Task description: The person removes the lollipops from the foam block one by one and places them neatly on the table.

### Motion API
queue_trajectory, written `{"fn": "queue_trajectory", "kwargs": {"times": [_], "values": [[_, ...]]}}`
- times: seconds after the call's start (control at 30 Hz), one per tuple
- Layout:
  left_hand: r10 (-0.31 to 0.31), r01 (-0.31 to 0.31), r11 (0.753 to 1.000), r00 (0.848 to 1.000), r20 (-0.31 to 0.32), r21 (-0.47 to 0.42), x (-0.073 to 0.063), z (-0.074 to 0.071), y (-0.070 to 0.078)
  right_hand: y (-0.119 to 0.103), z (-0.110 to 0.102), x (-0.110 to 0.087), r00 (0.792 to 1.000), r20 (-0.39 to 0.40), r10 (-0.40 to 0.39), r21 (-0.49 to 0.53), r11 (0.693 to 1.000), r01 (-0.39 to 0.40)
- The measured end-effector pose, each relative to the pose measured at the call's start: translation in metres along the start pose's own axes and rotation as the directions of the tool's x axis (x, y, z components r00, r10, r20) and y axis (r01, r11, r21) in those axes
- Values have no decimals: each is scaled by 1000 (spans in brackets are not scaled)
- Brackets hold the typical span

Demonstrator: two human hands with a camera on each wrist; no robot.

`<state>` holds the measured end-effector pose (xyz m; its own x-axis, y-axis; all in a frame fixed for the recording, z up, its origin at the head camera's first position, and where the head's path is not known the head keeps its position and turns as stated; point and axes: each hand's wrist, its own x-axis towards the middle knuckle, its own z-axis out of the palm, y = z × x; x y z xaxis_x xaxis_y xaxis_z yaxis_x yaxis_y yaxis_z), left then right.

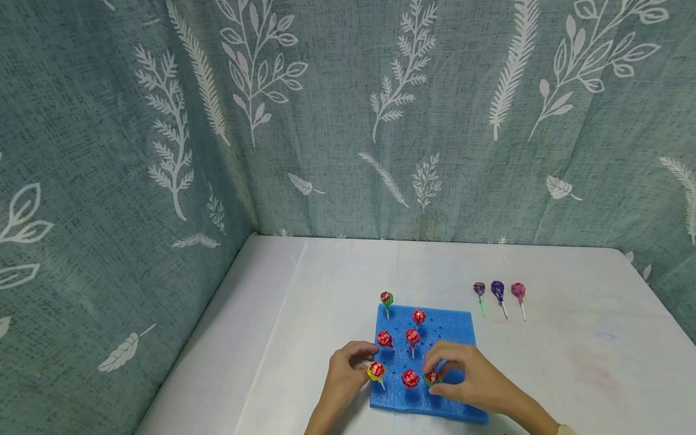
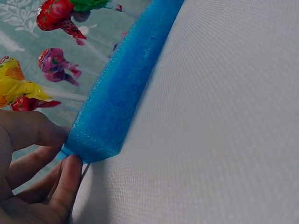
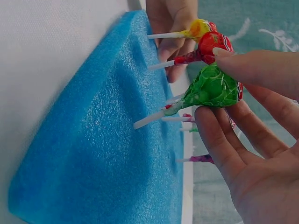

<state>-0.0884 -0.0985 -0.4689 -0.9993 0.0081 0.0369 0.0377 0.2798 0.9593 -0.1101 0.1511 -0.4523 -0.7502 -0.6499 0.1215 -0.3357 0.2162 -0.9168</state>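
A blue foam block (image 1: 448, 326) lies on the white table with several lollipops standing in it by their sticks. At its near right part, my right hand (image 1: 467, 373) pinches the wrapped head of a green lollipop (image 3: 212, 88); the stick's lower end meets the foam. My left hand (image 1: 342, 371) holds the block's left edge, fingertips against the foam corner in the left wrist view. Close to that hand stands a yellow lollipop (image 1: 375, 370), leaning slightly. Between the hands is a red lollipop (image 1: 410, 379). Another green-and-red lollipop (image 1: 386, 298) stands at the far left corner.
Beyond the block to the right, a small purple lollipop (image 1: 479, 288), a dark purple lollipop (image 1: 497, 289) and a pink lollipop (image 1: 518, 290) lie on the white table (image 1: 587, 302). A green leaf-patterned curtain (image 1: 337, 121) hangs behind and on the left.
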Motion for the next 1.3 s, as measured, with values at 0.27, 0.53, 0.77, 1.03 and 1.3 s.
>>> {"fn": "queue_trajectory", "kwargs": {"times": [0.27, 0.53, 0.77, 1.03, 1.3], "values": [[-12, 12, 1000, 1000, 4, -6, 0, -1, 1, 2, -1, 0, 999, 17, 47, -10, 999, -47], [-23, 23, 1000, 1000, 2, -11, 0, 0, 1, 5, -5, -2, 999, -45, 4, -8, 1000, -4], [-24, 24, 1000, 1000, 0, -14, 0, 0, 2, 3, -11, -4, 986, -153, -62, -38, 998, 57], [-16, 16, 1000, 1000, -7, 9, 0, 1, 0, 2, -21, -8, 956, -274, -107, -100, 992, 83], [-17, 17, 1000, 1000, -25, 3, 10, 7, -36, 4, -34, -13, 929, -354, -106, -84, 993, 81]]}}
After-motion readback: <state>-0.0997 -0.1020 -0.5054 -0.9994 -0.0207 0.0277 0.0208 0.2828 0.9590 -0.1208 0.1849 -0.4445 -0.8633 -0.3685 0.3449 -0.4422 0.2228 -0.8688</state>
